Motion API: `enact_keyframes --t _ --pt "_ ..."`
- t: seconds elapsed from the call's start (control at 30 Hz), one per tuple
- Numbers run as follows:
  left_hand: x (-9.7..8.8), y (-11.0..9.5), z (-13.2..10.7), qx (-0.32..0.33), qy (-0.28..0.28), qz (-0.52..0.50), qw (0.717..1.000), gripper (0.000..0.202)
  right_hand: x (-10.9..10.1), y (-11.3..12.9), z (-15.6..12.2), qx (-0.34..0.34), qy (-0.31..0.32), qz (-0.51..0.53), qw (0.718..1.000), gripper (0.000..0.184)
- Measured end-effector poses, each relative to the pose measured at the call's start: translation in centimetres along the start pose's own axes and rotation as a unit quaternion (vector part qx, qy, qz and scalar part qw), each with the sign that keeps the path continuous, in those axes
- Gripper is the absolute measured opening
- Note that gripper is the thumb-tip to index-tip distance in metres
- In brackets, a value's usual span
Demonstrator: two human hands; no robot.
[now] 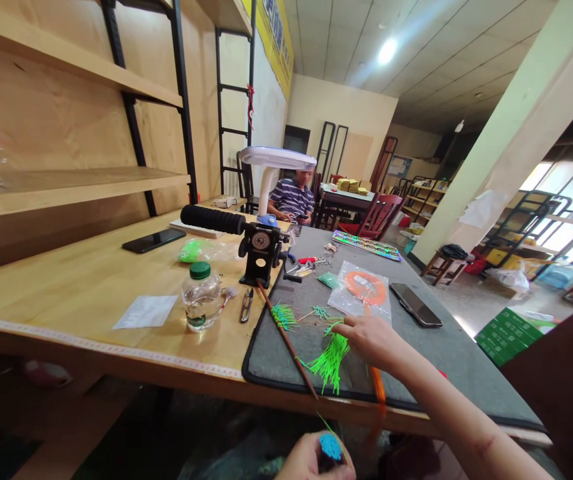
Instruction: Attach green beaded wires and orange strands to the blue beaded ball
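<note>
Bare right hand (372, 341), long unsleeved forearm (446, 407) with a thin scratch, bare left hand (306, 461)

Right hand (374, 340) reaches forward palm down, fingers extended, while left hand (311, 461) sits low, curled closed.

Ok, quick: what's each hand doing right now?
Left hand: closed around a blue spool.
Right hand: open, resting on the green strands.
</note>
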State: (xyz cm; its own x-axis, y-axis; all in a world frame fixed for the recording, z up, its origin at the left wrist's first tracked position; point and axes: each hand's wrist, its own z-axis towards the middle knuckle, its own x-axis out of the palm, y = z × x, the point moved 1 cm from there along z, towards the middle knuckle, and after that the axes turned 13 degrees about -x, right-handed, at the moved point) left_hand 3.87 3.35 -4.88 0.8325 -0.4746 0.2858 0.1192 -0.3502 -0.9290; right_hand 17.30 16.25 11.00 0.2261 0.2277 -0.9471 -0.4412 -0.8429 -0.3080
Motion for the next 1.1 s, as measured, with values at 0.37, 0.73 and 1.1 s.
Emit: enact_keyframes --t 0.37,0.73,1.1 --pt "0.2 -0.2 0.5 -0.007 -0.021 0.028 0.999 0.041 1.0 -0.5 -0.7 0.022 -0.002 0.032 0.999 0.031" --pt "0.3 -1.1 0.2 0.003 -0.021 0.031 0.999 0.028 0.1 2.4 -2.2 -0.055 -0.060 0.025 0.996 0.027" --pt "0.5 -2.0 -0.2 -0.005 -0.035 0.028 0.999 0.024 -0.5 2.8 0.1 -0.082 0.019 0.007 0.996 0.025"
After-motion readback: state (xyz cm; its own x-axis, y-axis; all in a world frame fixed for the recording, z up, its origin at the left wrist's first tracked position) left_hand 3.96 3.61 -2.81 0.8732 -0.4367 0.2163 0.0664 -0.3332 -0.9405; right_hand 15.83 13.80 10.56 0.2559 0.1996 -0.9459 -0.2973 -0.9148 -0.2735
